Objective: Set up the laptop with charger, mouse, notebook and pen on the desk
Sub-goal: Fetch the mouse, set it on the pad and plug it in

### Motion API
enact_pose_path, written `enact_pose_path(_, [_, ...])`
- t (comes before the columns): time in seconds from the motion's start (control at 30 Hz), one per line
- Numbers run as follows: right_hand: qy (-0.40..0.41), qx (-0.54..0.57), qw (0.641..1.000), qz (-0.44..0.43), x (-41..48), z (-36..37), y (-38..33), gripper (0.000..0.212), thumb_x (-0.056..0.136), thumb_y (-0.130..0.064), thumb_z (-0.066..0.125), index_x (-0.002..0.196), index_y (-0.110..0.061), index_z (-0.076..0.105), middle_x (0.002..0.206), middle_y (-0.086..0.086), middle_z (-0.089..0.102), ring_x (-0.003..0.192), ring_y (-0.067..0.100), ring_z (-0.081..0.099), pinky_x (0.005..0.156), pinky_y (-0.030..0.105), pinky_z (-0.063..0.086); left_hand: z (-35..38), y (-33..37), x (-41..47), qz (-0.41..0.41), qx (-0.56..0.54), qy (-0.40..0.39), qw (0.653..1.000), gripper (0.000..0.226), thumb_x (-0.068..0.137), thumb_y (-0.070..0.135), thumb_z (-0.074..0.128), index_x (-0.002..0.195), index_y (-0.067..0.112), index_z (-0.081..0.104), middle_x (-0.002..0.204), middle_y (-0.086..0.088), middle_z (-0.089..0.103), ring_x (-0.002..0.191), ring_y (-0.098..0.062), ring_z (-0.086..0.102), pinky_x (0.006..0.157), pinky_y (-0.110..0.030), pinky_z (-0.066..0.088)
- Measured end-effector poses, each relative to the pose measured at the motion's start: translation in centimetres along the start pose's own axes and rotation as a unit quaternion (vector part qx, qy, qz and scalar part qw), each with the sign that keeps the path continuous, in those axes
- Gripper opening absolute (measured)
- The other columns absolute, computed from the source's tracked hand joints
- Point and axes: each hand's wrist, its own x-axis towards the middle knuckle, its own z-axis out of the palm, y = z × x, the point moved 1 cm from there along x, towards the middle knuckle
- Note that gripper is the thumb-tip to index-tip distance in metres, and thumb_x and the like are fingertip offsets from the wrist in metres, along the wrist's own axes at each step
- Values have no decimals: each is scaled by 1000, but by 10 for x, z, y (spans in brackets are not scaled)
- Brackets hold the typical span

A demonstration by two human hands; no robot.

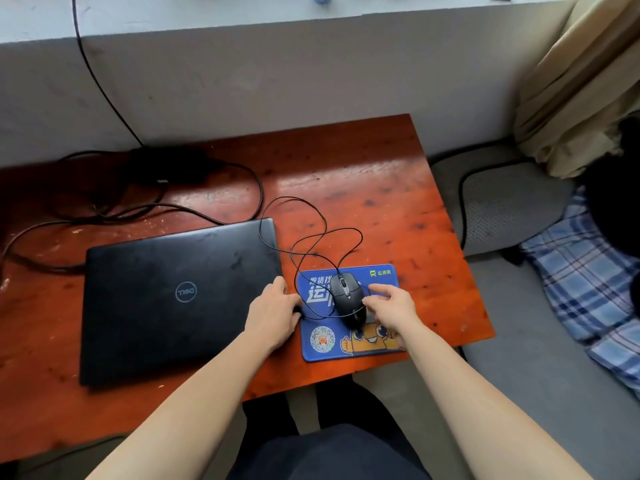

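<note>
A closed black laptop (pixel 180 296) lies on the red-brown desk (pixel 363 174). To its right, a black wired mouse (pixel 346 296) sits on a blue mouse pad (pixel 349 344). The mouse's thin cable (pixel 311 233) loops over the desk and the laptop's corner, then runs back to my left hand (pixel 273 306). That hand is curled at the laptop's right edge and pinches the dark plug end of the cable. My right hand (pixel 391 303) hovers with fingers spread just right of the mouse, thumb at its side. The black charger brick (pixel 166 168) and its cords lie at the back left.
The desk ends just right of the pad. Beyond it are a grey mesh seat (pixel 502 209), a blue plaid cloth (pixel 588 292) and a beige curtain (pixel 581 81). A grey wall ledge (pixel 242 64) runs behind the desk. My dark-clothed lap is below the front edge.
</note>
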Motion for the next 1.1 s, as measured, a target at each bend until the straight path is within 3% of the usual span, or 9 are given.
enact_pose_path(0.2, [-74, 431, 899, -11, 1, -20, -39, 39, 90, 0, 69, 127, -8, 62, 79, 0, 67, 66, 7, 60, 60, 17, 54, 2, 0, 2, 3, 15, -5, 1000, 26, 94, 40, 59, 115, 27, 64, 114, -3, 43, 104, -24, 50, 72, -35, 47])
enact_pose_path(0.4, [-171, 503, 845, -57, 1, -29, -69, 33, 95, 0, 61, 124, -13, 65, 98, 1, 72, 87, 12, 71, 78, 22, 59, -21, -7, 0, -35, -130, 92, 987, 20, 101, 31, 50, 110, 15, 57, 115, -4, 47, 94, -29, 59, 75, -42, 51])
enact_pose_path(0.5, [-150, 332, 930, -50, 9, -17, -67, 48, 95, 6, 57, 142, -5, 49, 130, 14, 63, 110, 24, 68, 87, 30, 59, -51, -17, 0, -90, -201, 190, 957, 12, 101, 25, 50, 103, 14, 53, 106, -6, 52, 86, -35, 58, 73, -42, 46])
enact_pose_path(0.57, [-123, 41, 989, -75, 12, -5, -58, 55, 94, -12, 68, 146, -9, 47, 140, 16, 56, 118, 28, 62, 96, 39, 55, -71, -29, -2, -130, -219, 241, 936, 10, 100, 24, 52, 99, 15, 52, 98, -6, 56, 84, -35, 58, 72, -40, 43])
enact_pose_path(0.63, [-107, -227, 961, -119, 9, 10, -47, 78, 85, -41, 76, 150, -14, 42, 144, 11, 52, 128, 28, 54, 105, 41, 47, -85, -44, -7, -155, -212, 279, 924, 10, 99, 23, 53, 99, 13, 56, 96, -8, 60, 84, -35, 58, 75, -42, 45])
enact_pose_path(0.73, [-76, -431, 881, -178, -1, 27, -28, 103, 73, -63, 73, 154, -19, 28, 144, 8, 42, 133, 30, 45, 102, 41, 45, -97, -65, -17, -205, -209, 331, 897, 13, 99, 23, 53, 102, 12, 60, 93, -6, 58, 80, -31, 57, 74, -39, 44])
enact_pose_path(0.83, [-36, -465, 863, -197, -3, 33, -13, 96, 72, -55, 73, 149, -18, 29, 135, 10, 42, 122, 32, 52, 95, 40, 49, -104, -83, -27, -247, -215, 360, 873, 13, 99, 21, 52, 105, 12, 61, 91, -4, 54, 78, -25, 52, 74, -34, 38])
enact_pose_path(1.0, [37, -319, 945, -60, 5, 21, -7, 107, 68, -56, 80, 148, -12, 23, 141, 19, 41, 121, 40, 57, 95, 42, 49, -113, -101, -37, -355, -278, 377, 809, 16, 98, 22, 50, 103, 10, 60, 100, -12, 62, 90, -30, 57, 80, -38, 45])
enact_pose_path(1.1, [43, -321, 946, -12, 8, 23, -9, 121, 68, -61, 78, 155, -12, 10, 148, 19, 37, 128, 39, 52, 96, 44, 48, -119, -109, -43, -416, -335, 397, 747, 17, 96, 22, 49, 99, 9, 61, 95, -10, 68, 93, -33, 62, 77, -36, 45])
